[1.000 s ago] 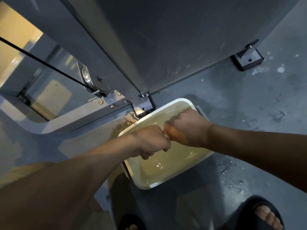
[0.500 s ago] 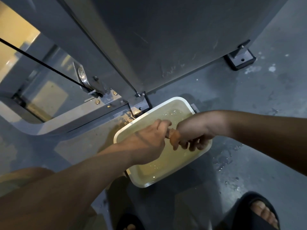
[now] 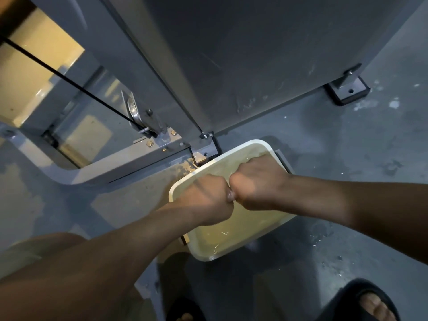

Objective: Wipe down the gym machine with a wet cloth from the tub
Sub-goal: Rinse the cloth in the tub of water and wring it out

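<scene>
Floor (image 3: pixel 347 158) tub (image 3: pixel 203 257) below; fingers (image 3: pixel 234 184) enclose cloth (image 3: pixel 231 196).

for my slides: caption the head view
Left hand and right hand wring a cloth over the water-filled tub beside the gym machine.

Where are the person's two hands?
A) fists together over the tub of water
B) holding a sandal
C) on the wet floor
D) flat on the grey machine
A: the left hand and right hand are curled fist to fist above the white tub, with a sliver of cloth showing between them.
</scene>
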Available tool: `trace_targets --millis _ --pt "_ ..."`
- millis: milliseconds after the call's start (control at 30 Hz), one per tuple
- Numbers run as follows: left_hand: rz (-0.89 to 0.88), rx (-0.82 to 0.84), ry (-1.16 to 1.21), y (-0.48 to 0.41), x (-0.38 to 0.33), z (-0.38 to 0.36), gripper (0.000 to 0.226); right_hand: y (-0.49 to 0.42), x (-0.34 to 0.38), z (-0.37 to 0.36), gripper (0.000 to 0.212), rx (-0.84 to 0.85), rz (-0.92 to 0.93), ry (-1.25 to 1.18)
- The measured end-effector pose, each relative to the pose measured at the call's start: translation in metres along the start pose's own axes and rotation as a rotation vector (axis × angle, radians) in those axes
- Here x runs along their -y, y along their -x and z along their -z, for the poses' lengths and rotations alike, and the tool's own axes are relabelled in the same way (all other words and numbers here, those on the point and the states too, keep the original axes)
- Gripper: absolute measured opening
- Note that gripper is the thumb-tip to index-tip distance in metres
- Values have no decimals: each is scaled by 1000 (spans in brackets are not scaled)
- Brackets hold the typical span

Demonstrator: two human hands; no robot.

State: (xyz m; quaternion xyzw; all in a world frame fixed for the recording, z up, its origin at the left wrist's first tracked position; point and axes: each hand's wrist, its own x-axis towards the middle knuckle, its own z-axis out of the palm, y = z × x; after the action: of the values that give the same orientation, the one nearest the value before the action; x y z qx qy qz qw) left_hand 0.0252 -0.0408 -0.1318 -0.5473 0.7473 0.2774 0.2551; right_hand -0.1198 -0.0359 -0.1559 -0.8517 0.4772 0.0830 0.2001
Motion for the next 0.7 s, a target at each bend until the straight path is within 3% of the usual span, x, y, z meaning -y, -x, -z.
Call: trace_targets --millis 133,200,300,467,600,700 --pt "113 169 274 -1 -5 -1 15 -4 -6 -16 13 -135 167 142" --pt "199 244 495 1 -7 -2 14 -6 -11 -15 14 -189 163 73" --pt "304 341 859 2 -9 -5 28 -10 -15 -16 15 -204 182 65" --pt "350 514 1152 1 -13 -4 40 -16 -28 -23 25 -227 208 215" --pt "285 425 1180 -6 -16 -11 40 -18 -28 -7 26 -114 194 251" --pt "172 216 777 -12 -15 -12 21 -17 -24 11 17 182 34 128"
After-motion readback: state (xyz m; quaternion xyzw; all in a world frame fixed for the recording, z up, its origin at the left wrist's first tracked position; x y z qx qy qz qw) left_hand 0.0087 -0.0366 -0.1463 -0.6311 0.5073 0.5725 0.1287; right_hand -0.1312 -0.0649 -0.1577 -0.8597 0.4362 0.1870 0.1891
